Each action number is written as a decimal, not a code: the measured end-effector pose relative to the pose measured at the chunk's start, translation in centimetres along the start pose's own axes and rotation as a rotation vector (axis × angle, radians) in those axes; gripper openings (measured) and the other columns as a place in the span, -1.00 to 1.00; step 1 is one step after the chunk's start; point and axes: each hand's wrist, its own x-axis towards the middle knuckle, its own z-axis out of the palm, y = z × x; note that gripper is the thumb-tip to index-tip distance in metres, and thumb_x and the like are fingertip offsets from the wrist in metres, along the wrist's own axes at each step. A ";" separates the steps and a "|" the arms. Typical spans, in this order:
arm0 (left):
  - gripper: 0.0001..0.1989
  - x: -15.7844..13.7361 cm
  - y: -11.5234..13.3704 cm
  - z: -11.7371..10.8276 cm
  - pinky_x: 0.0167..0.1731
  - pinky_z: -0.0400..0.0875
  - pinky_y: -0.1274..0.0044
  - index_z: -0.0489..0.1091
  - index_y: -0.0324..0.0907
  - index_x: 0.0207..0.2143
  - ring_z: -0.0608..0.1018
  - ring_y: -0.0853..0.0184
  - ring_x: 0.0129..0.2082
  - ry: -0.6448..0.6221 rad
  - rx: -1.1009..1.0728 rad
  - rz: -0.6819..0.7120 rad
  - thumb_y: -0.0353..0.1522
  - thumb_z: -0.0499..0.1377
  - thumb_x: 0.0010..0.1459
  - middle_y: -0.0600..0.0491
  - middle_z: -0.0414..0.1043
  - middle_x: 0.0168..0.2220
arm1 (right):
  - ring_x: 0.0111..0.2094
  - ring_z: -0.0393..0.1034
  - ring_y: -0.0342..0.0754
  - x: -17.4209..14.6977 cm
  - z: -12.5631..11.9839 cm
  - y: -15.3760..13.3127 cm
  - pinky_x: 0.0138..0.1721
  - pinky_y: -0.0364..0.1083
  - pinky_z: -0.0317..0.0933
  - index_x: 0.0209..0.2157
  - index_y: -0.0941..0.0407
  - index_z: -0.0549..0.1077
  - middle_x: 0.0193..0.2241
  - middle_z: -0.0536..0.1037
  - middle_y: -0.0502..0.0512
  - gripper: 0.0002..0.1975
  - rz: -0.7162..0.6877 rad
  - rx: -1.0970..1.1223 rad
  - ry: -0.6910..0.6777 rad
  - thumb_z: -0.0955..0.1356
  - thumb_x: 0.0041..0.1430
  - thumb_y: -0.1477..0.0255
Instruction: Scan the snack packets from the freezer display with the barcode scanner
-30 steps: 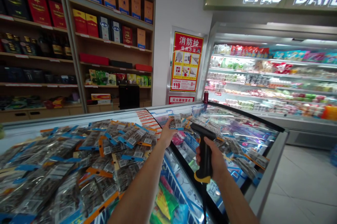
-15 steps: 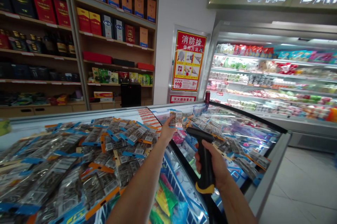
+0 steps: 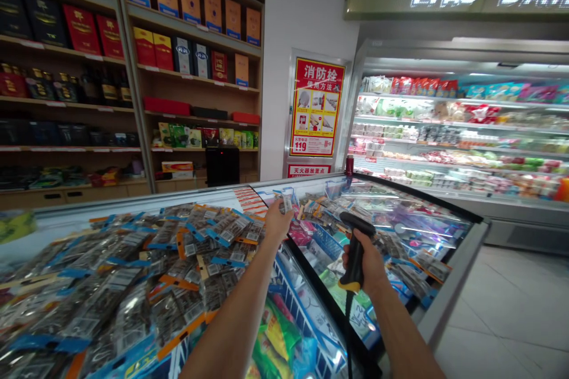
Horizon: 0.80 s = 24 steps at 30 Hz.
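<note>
Out over the far side of the freezer (image 3: 456, 284), the person's left hand (image 3: 278, 222) has a small clear packet (image 3: 287, 203) pinched at the fingertips, printed label showing, arm stretched at full reach. And the right hand (image 3: 370, 260), nearer us, is wrapped firmly round the grip of a black barcode scanner (image 3: 354, 254) with yellow trim at the foot of its handle! Its head sits to the right of the packet, the two clearly apart; whether it is reading anything, I cannot tell from here. Down from the grip drops a dark cable (image 3: 349, 334), over the black lid frame (image 3: 317, 284).

Look at the left side: a great heap of packets (image 3: 120, 278), dark contents in clear wrap with blue and orange edges, lapping over one another. More strewn packets (image 3: 411, 281) lie beyond the scanner, to the right. Below the left forearm, a wire basket (image 3: 306, 327) shows its bars, with bright green and yellow bags (image 3: 275, 334) inside. Near the far corner, a dark red can (image 3: 349, 165) stands upright at the rim, and behind it on the wall, a red and yellow poster (image 3: 317, 107) with the number 119.
</note>
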 end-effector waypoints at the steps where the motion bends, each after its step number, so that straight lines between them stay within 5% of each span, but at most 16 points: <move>1: -0.68 0.0 0.3 -0.6 -0.14 0.18 0.44 0.38 -0.22 -0.26 0.39 0.19 -0.16 0.009 0.156 0.067 -0.44 0.18 -0.18 -0.09 0.40 -0.22 | -0.80 0.21 -0.20 0.3 -0.3 -0.2 -0.80 -0.24 0.11 -0.47 0.13 0.30 -0.81 0.34 -0.10 -0.75 -0.003 -0.005 -0.001 0.33 -0.14 0.25; 8: -0.71 1.7 2.4 -7.8 -0.15 0.11 0.27 0.37 -0.08 -0.23 0.40 0.10 -0.18 0.086 0.825 0.069 -0.30 0.01 -0.02 -0.06 0.43 -0.24 | -0.81 0.20 -0.18 1.8 -1.8 -1.1 -0.82 -0.22 0.08 -0.52 0.15 0.30 -0.81 0.33 -0.09 -0.74 -0.104 -0.034 0.047 0.35 -0.18 0.25; 12: -0.68 2.5 1.8 -12.7 -0.16 0.09 0.20 0.37 -0.06 -0.21 0.39 0.04 -0.19 0.132 0.980 -0.065 -0.25 0.01 -0.04 -0.09 0.44 -0.29 | -0.81 0.19 -0.18 2.0 -2.1 -1.4 -0.83 -0.22 0.08 -0.53 0.14 0.28 -0.82 0.32 -0.10 -0.76 -0.119 -0.002 0.079 0.35 -0.19 0.27; 16: -0.57 2.6 1.7 -15.0 -0.15 0.08 0.15 0.30 -0.14 -0.09 0.27 -0.05 -0.07 0.271 1.039 -0.093 -0.25 0.02 -0.06 -0.17 0.29 -0.08 | -0.81 0.20 -0.18 2.0 -2.6 -1.7 -0.83 -0.22 0.08 -0.53 0.15 0.29 -0.82 0.33 -0.10 -0.75 -0.106 0.025 0.060 0.36 -0.21 0.28; 20: -0.56 2.1 3.6 -11.7 -0.08 0.08 0.23 0.26 -0.17 -0.06 0.22 0.03 -0.02 0.308 0.945 0.074 -0.29 0.03 -0.05 -0.13 0.16 0.03 | -0.81 0.20 -0.18 2.5 -3.4 -1.7 -0.82 -0.22 0.09 -0.51 0.16 0.30 -0.81 0.35 -0.08 -0.74 -0.125 0.000 0.071 0.36 -0.20 0.27; 24: -0.67 1.5 4.1 -2.9 -0.06 0.08 0.37 0.35 -0.14 -0.21 0.27 0.13 -0.03 0.064 0.579 0.170 -0.39 0.12 -0.13 -0.07 0.29 -0.07 | -0.81 0.21 -0.18 2.8 -4.3 -1.5 -0.82 -0.22 0.09 -0.50 0.15 0.30 -0.81 0.34 -0.09 -0.74 -0.124 0.008 0.100 0.35 -0.19 0.27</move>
